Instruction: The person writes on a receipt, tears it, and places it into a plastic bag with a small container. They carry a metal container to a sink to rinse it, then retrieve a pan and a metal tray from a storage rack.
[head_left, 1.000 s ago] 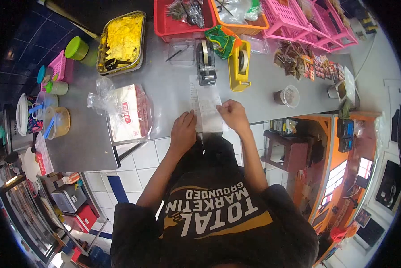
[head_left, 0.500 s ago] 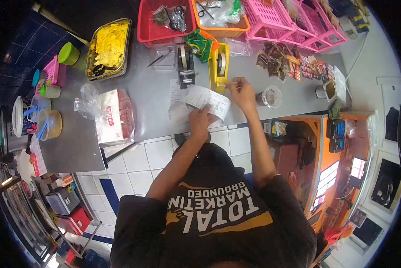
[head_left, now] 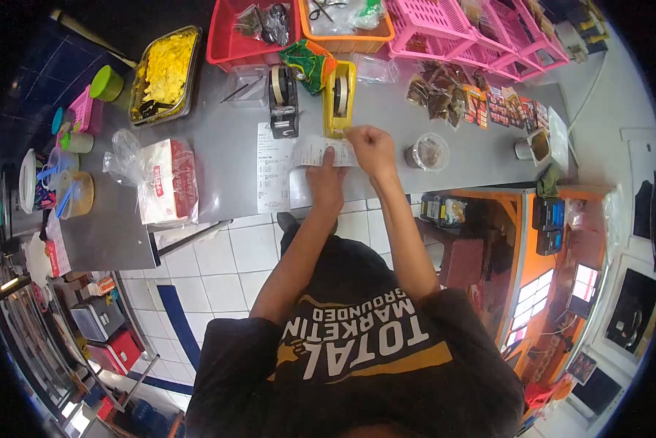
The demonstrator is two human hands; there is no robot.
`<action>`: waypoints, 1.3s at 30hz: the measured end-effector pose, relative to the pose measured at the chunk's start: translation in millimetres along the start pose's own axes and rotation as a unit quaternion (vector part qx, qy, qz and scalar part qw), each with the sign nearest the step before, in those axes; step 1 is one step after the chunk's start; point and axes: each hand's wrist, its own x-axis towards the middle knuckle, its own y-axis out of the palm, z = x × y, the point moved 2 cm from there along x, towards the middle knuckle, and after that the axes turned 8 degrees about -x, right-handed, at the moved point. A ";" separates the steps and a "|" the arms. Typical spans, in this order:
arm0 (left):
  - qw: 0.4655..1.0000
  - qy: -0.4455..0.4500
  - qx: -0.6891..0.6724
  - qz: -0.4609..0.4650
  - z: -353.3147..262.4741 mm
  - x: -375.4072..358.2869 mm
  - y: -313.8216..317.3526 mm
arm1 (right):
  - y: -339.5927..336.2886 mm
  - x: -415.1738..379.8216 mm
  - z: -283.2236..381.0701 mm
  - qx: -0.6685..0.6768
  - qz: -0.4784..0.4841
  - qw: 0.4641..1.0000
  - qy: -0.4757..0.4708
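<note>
My left hand (head_left: 326, 182) grips a printed paper receipt (head_left: 309, 152), thumb on top, at the counter's front half. My right hand (head_left: 372, 153) is closed in a pinch at the receipt's right end, just in front of a yellow tape dispenser (head_left: 339, 98). A small pale piece of tape shows at its fingertips, mostly hidden. Beside the yellow one stands a black tape dispenser (head_left: 283, 102). Another long receipt (head_left: 273, 171) lies flat on the counter, left of the held one.
A bagged red-and-white box (head_left: 169, 182) sits at left, below a tray of yellow food (head_left: 169, 69). Red (head_left: 218, 36) and orange (head_left: 350, 44) bins and pink baskets (head_left: 444, 40) line the back. A lidded cup (head_left: 428, 152) and small packets (head_left: 441, 98) are at right.
The held receipt has been lowered toward the counter. My right hand has moved left from beside the yellow dispenser to the receipt's end. The view has shifted slightly.
</note>
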 end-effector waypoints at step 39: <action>0.888 0.211 0.401 0.081 -19.7 -19.9 -61.2 | 31.2 13.2 -71.1 0.028 0.013 0.999 -0.035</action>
